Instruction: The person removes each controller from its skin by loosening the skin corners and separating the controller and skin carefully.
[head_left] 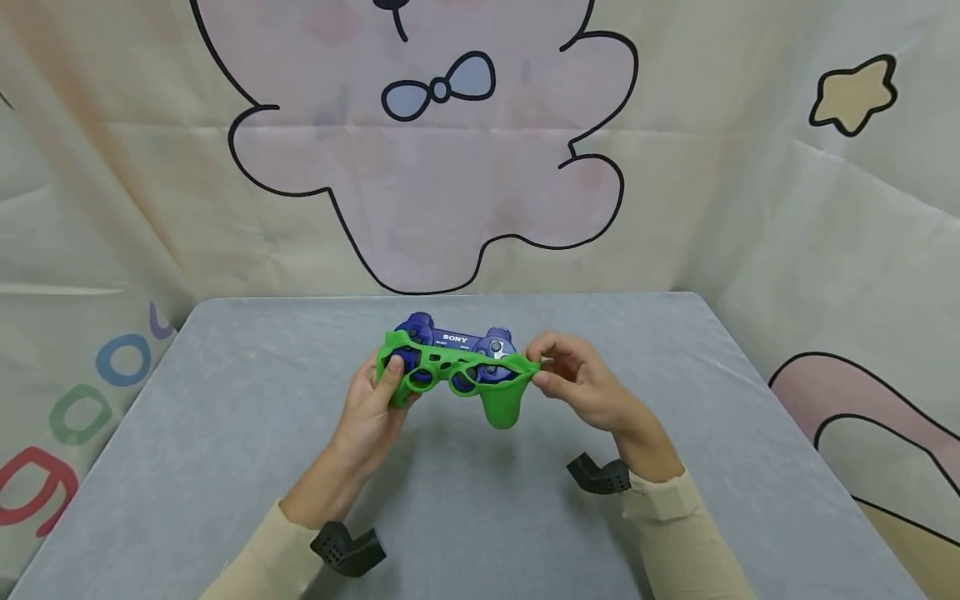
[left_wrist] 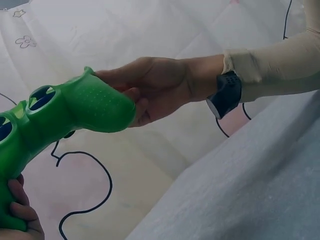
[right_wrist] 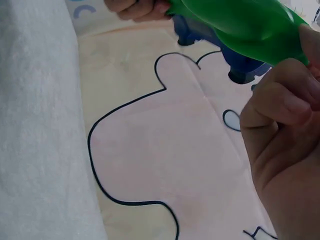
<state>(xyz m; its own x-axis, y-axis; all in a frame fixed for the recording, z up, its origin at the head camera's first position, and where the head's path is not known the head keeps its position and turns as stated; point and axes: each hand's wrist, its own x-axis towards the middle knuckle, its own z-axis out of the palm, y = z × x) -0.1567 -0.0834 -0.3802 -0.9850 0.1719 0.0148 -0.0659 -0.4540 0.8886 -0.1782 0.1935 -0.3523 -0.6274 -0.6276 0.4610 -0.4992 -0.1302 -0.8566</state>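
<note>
A blue game controller [head_left: 457,339] marked SONY is held above the table, partly inside a green silicone cover [head_left: 502,406]. My left hand [head_left: 372,408] grips the covered left handle, its thumb over the front face. With thumb and forefinger, my right hand [head_left: 581,379] pinches the cover's edge at the right side and draws it outward. Blue shoulder parts of the controller stick out beyond the cover's upper edge. From below, in the left wrist view, the dotted underside of a cover grip [left_wrist: 102,102] shows beside the right hand [left_wrist: 160,80].
A grey cloth-covered table [head_left: 247,417] lies beneath the hands. Behind it hangs a printed curtain [head_left: 675,167], with more curtain at both sides. Each wrist wears a black camera mount, the left one [head_left: 348,550] close above the tabletop.
</note>
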